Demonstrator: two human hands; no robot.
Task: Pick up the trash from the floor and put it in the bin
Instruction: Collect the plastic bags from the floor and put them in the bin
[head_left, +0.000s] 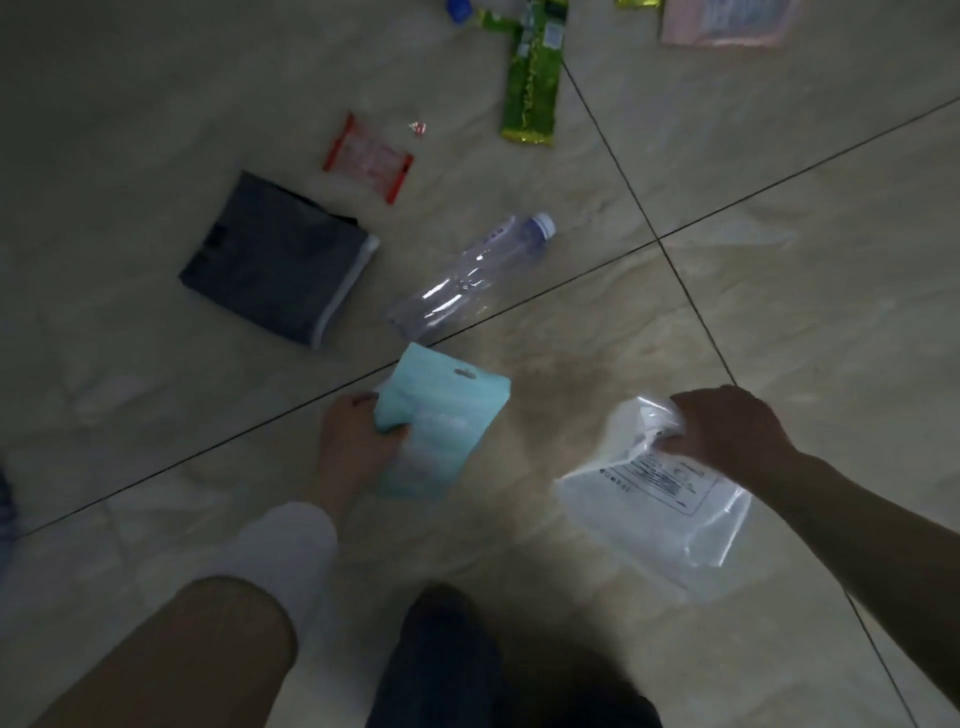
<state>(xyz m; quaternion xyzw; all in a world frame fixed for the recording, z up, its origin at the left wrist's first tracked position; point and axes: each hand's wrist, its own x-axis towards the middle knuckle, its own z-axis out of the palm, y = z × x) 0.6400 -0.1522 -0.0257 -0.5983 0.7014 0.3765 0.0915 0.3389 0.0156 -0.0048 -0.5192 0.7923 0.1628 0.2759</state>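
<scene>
1. Left hand (356, 447): it is closed around the lower left edge of a light blue packet (441, 423), with the fingers wrapped over the packet's front and the thumb hidden behind it.
2. A white sleeve (283, 556) is seen on the left arm.
3. The light blue packet is held above the tiled floor (779, 312), tilted, with its hang-hole end pointing away from the person.
4. The right hand (727, 428) is clenched on the bunched top of a clear plastic bag (660, 509), which hangs down from the fist; a printed black label is visible on the bag.
5. The two hands are held well apart, each with its own piece of trash.
6. A clear plastic bottle (467, 278) with a white cap is seen lying on its side on the floor, just beyond the blue packet.
7. A dark grey pouch (278, 260) is seen lying flat to the left of the bottle.
8. A red and white wrapper (369, 158) is found beyond the pouch, with a tiny scrap (417, 128) near it.
9. A long green wrapper (532, 78) is seen farther away, and a pink packet (727, 21) is cut off by the top edge.
10. A blue object (458, 9) is partly shown at the top edge; what it is cannot be told.
11. No bin is shown in the view.
</scene>
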